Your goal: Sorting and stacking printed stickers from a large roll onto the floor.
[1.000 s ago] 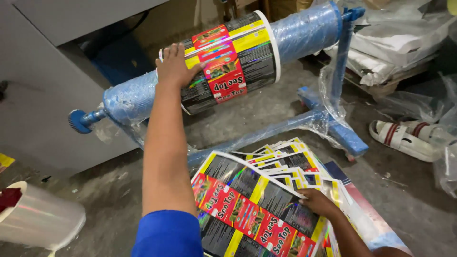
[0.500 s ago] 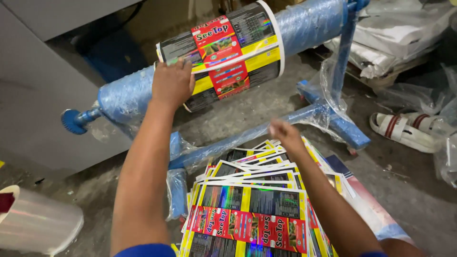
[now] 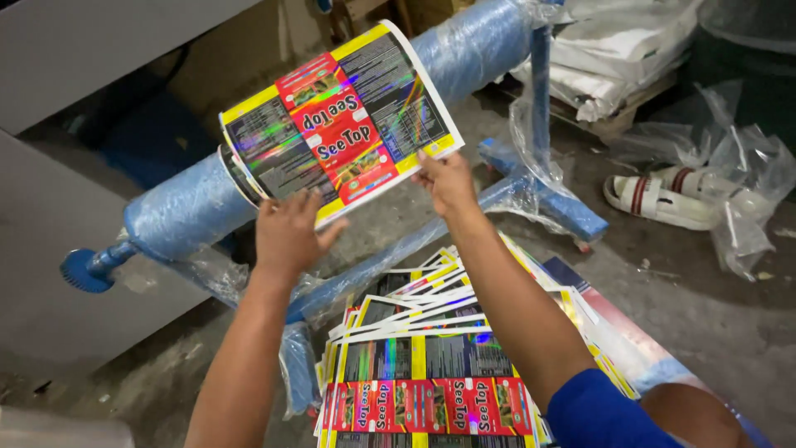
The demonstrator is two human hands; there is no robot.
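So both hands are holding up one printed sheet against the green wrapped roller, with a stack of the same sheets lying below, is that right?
Not quite: the wrapped roller is blue, not green. The head view shows the left hand and right hand holding one printed sheet up against it, with the stack of sheets lying below.

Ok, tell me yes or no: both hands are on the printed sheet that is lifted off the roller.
Yes: the left hand grips the lower edge of the printed sheet and the right hand pinches its lower right corner.

Red, yellow, black holographic label sheet (image 3: 340,124)
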